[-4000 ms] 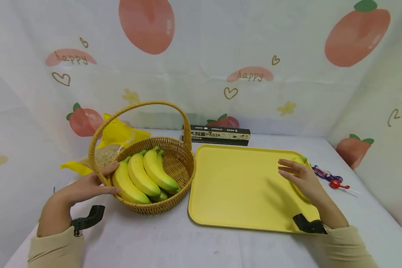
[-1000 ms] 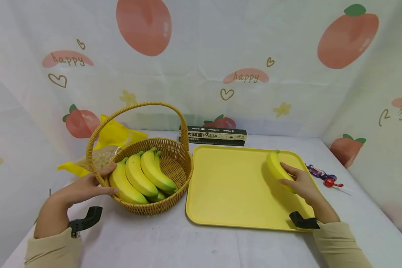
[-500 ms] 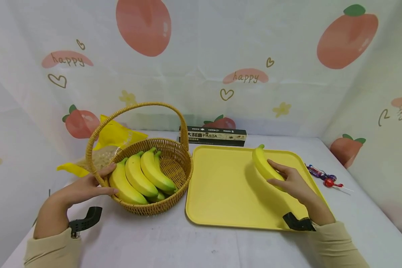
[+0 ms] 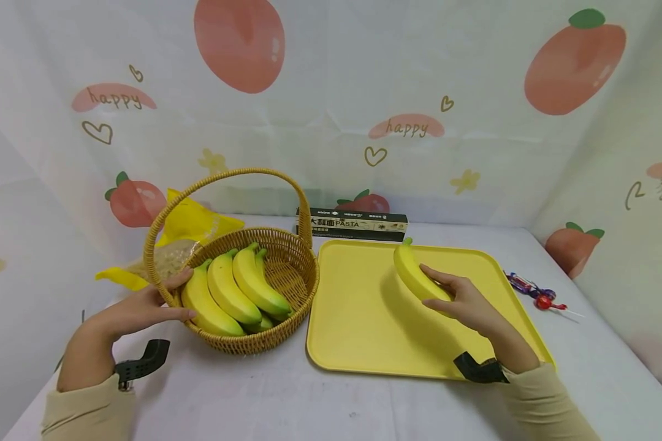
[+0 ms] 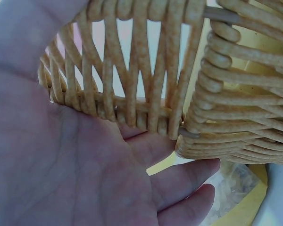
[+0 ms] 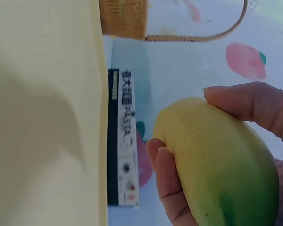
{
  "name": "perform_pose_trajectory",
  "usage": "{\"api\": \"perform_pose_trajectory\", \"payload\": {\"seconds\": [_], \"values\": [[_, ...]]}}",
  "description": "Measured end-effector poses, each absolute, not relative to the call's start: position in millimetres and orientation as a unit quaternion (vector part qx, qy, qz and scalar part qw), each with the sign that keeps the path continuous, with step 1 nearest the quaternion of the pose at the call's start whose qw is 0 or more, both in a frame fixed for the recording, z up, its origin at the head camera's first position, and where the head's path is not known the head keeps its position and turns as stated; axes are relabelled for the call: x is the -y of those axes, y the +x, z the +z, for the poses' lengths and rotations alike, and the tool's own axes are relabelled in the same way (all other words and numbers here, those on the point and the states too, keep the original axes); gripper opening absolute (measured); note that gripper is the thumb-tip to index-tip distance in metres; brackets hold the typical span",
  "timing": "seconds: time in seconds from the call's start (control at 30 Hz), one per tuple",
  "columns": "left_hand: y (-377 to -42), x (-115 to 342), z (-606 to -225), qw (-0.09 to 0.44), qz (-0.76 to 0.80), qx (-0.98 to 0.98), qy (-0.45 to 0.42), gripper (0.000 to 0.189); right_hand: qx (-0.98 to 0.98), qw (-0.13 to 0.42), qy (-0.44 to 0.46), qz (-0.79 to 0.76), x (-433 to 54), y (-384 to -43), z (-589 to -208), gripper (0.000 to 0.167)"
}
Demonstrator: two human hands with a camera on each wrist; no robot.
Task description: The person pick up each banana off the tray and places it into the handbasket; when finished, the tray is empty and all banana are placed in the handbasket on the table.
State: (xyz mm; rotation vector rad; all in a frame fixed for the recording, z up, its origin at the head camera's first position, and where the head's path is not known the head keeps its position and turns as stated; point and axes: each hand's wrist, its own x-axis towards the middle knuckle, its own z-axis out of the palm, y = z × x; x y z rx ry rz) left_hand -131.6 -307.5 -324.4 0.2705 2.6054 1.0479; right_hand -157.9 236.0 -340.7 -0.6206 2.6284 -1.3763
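Note:
My right hand (image 4: 463, 303) grips a yellow banana (image 4: 414, 272) by its lower part, thumb on one side and fingers on the other. In the right wrist view the banana (image 6: 217, 160) shows its green tip close up. The banana is held above the yellow tray (image 4: 353, 331), casting a shadow on it. On the left, a wicker basket (image 4: 237, 346) with a tall arched handle holds several bananas (image 4: 232, 288). My left hand (image 4: 149, 309) holds the basket's left rim near the handle's foot. The left wrist view shows the woven wall (image 5: 146, 70) against the palm, fingers along its outside.
Behind the tray stands a black PASTA box (image 4: 358, 225). A yellow bag (image 4: 193, 223) with a clear window lies behind the basket. Right of the tray are a red lollipop (image 4: 545, 302) and purple-wrapped candies (image 4: 524, 283). A printed cloth (image 4: 331, 122) hangs at the back.
My right hand took hold of the banana at the tray's right side, lifted it and carried it left toward the tray's middle. My left hand has stayed on the basket.

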Motion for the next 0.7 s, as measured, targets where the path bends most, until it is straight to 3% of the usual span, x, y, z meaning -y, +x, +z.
{"api": "perform_pose_trajectory", "payload": {"seconds": [0.7], "values": [[-131,307,-324,0.159,0.363,-0.914,0.089,0.091,-0.839,0.099,-0.280,-0.457,-187,-166,-335,0.064]]}}
